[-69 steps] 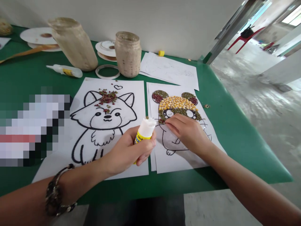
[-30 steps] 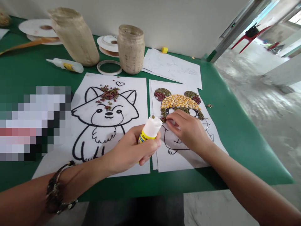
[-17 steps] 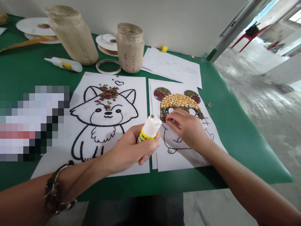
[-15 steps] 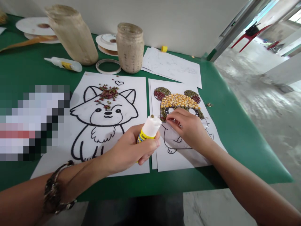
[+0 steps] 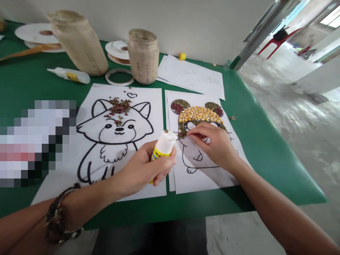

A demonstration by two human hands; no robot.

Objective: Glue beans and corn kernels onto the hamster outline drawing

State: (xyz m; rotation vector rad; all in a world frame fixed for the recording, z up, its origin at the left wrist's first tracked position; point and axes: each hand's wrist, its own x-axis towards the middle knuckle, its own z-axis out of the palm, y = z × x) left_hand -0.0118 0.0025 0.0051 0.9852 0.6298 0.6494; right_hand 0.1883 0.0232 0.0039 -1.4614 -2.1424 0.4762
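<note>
My left hand point(image 5: 151, 166) is wrapped round a white and yellow glue stick point(image 5: 163, 147), with a small green bean point(image 5: 166, 131) sitting on its top. My right hand point(image 5: 212, 141) is over the hamster drawing point(image 5: 191, 156), thumb and forefinger pinched at its left cheek; what they hold, if anything, is too small to make out. Yellow corn kernels point(image 5: 200, 114) cover the hamster's forehead, and green and red beans fill its ears. To the left lies a fox drawing point(image 5: 106, 134), with a loose pile of red and green beans point(image 5: 119, 106) on its head.
Two cloudy jars, one tall point(image 5: 82, 42) and one short point(image 5: 143, 56), stand at the back. Near them are a glue bottle point(image 5: 69, 75), a tape roll point(image 5: 119, 83), ribbon spools and more sketched paper point(image 5: 193, 74). A yellow cap point(image 5: 182, 56) is by the wall. A blurred-out object lies left.
The whole view has shifted slightly. My left hand keeps hold of the glue stick, and my right fingertips stay at the hamster's left cheek, with little visible movement.
</note>
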